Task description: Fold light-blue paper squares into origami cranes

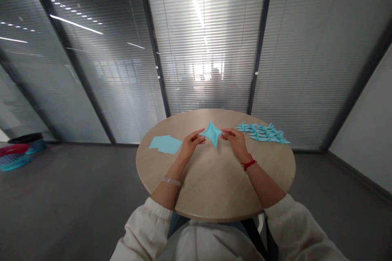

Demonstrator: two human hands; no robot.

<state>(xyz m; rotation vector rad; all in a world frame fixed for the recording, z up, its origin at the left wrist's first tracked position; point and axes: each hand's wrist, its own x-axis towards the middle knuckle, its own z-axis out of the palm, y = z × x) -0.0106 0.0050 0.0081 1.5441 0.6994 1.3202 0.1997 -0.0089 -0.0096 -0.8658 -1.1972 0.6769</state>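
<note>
Left fingers (197, 135) pinch one corner, right fingers (227, 133) grip the opposite one, and there's the folded blue paper (212, 134), spread between them over the bench (211, 187)! Flat blue sheets (167, 144) lie out left; pointed folded pieces (262, 133) crowd together over on the right.

The table (214, 187) stands directly before the person. At its left side lie the paper sheets (165, 145), just left of the left grip (191, 142). Toward the table's middle, the folded paper piece (212, 133) sits between that grip and the right grip (237, 140). The folded figures (266, 133) lie together on the table's right side, beyond the right grip. Behind the table runs the partition (211, 28), meeting the wall (367, 130) at right. Far left, on the floor (76, 195), one basket (12, 164) stands before another.
</note>
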